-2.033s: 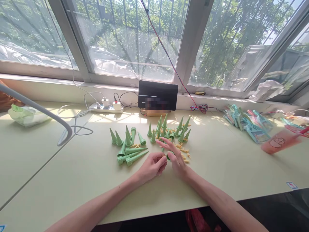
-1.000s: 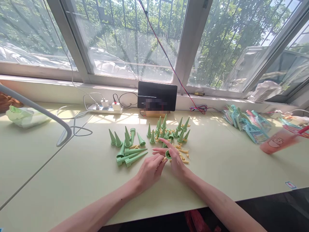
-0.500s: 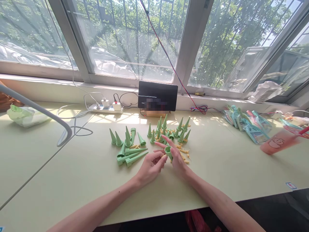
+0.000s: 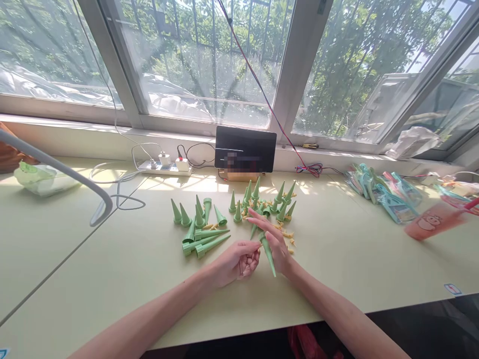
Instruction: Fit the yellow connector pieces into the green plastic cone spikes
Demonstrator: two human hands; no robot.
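A green plastic cone spike [image 4: 268, 257] is in my right hand [image 4: 279, 244], held between thumb and palm side, its point slanting down toward me. The fingers of that hand stretch out to the left above the pile. Beside the spike's wide end, my left hand [image 4: 241, 259] is closed in a pinch on a small yellow piece [image 4: 259, 250], mostly covered by the fingertips. Beyond the hands, several green spikes [image 4: 256, 192] stand upright, with small yellow pieces [image 4: 287, 234] scattered among them. More green spikes [image 4: 213, 244] lie or stand to the left.
A tablet [image 4: 245, 149] leans at the window side, near a power strip [image 4: 166, 168] with cables. A grey curved bar [image 4: 75, 174] crosses the left. On the right are packaged items [image 4: 392, 197] and a pink cup [image 4: 430, 219]. A green plastic bag [image 4: 45, 178] lies far left.
The green spike in my right hand has turned: its open end faced me before, and now its point slants down toward me. My left hand has rolled, showing its curled fingers.
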